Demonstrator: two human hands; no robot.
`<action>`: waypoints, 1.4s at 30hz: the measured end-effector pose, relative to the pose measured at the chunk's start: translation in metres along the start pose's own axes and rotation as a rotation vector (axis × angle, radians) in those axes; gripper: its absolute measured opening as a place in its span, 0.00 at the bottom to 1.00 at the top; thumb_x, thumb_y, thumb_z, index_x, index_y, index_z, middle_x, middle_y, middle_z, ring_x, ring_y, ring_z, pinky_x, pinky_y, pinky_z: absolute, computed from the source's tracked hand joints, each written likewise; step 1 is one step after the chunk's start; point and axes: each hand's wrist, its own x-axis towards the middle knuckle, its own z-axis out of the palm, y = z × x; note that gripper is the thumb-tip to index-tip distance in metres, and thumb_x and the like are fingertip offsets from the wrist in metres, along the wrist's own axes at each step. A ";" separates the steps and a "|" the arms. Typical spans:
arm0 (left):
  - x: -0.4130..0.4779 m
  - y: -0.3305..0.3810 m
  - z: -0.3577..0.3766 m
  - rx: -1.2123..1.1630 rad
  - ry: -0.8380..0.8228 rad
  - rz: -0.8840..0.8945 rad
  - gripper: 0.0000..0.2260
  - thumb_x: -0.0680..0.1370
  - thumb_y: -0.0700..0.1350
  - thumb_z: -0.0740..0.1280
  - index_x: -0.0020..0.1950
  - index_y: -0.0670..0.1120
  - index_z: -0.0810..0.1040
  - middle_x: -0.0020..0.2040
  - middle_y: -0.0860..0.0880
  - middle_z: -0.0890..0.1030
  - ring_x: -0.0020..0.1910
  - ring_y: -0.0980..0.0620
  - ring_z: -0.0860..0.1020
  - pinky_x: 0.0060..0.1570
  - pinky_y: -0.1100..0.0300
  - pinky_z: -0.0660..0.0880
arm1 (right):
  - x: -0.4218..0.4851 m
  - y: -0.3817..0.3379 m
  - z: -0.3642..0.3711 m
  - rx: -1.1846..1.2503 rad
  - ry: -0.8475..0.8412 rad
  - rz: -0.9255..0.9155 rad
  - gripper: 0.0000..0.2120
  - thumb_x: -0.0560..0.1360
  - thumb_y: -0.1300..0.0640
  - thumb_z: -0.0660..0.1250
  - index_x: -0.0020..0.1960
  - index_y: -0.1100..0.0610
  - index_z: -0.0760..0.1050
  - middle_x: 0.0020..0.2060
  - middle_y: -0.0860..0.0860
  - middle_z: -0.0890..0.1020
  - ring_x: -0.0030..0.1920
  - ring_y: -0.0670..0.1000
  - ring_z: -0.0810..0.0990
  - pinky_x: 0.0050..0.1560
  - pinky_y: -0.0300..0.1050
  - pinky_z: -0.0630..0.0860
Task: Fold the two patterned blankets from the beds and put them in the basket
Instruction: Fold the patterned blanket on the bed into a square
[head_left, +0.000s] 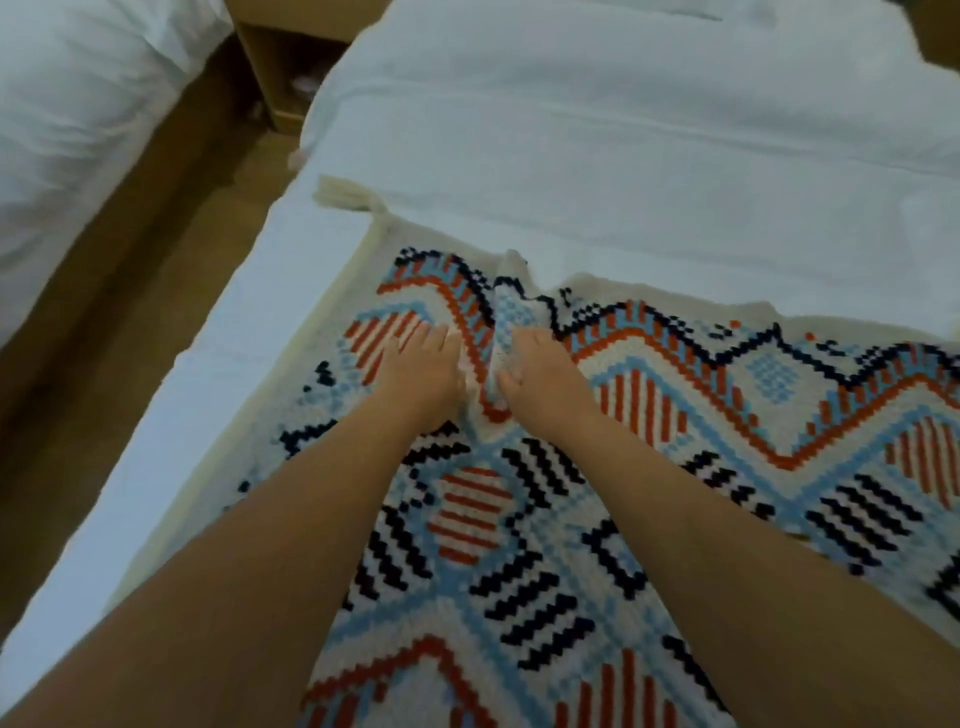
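Head view, looking down along both bare forearms.

We see the patterned blanket (519, 519) spread flat over the near end of a bed (623, 156) made up in white. The knit is cream with rust, pale blue and navy zigzags and striped diamonds. Its far edge runs unevenly across the white cover. Its left edge lies close to the side of the mattress. A cream tassel (343, 195) sits at the far left corner, lying on the sheet.

We note the left hand (415, 364) palm down on the blanket, fingers stretched out and fairly straight, pressing the cloth. Its thumb side lies against a raised ridge (501, 317) of blanket. We see nothing held in it.

We note the right hand (540, 374) just beside the left one, on the other side of the ridge. Its fingers curl down into the cloth and the thumb closes against the fold, so it grips the bunched blanket there. The frame is soft with blur here; we cannot make out the fingertips.

The ridge stands up between the two hands and runs away from us to the blanket's far edge.

Surroundings: a second bed (78, 104) in white at upper left, well apart from the first. Brown floor (130, 322) runs between them. A wooden bedside cabinet (280, 67) stands at the far end of that gap.
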 end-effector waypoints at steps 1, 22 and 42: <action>0.005 -0.010 0.002 0.007 -0.007 0.022 0.25 0.82 0.52 0.49 0.76 0.44 0.50 0.78 0.47 0.51 0.76 0.48 0.48 0.73 0.47 0.51 | 0.006 -0.006 0.005 -0.008 -0.002 0.018 0.21 0.79 0.56 0.58 0.69 0.64 0.62 0.67 0.59 0.68 0.67 0.58 0.65 0.65 0.47 0.63; 0.145 -0.103 0.014 -0.361 0.063 -0.266 0.35 0.77 0.54 0.62 0.76 0.52 0.44 0.76 0.35 0.49 0.74 0.36 0.51 0.69 0.38 0.55 | 0.169 -0.021 0.061 -0.103 0.074 0.329 0.38 0.75 0.45 0.63 0.75 0.58 0.47 0.71 0.59 0.57 0.71 0.61 0.55 0.66 0.55 0.65; 0.158 -0.227 -0.005 -0.492 0.426 -0.598 0.21 0.79 0.51 0.59 0.69 0.42 0.64 0.67 0.40 0.68 0.65 0.40 0.68 0.61 0.43 0.69 | 0.253 -0.117 0.125 0.076 -0.015 0.085 0.15 0.81 0.52 0.52 0.65 0.57 0.64 0.61 0.56 0.73 0.60 0.58 0.72 0.59 0.57 0.68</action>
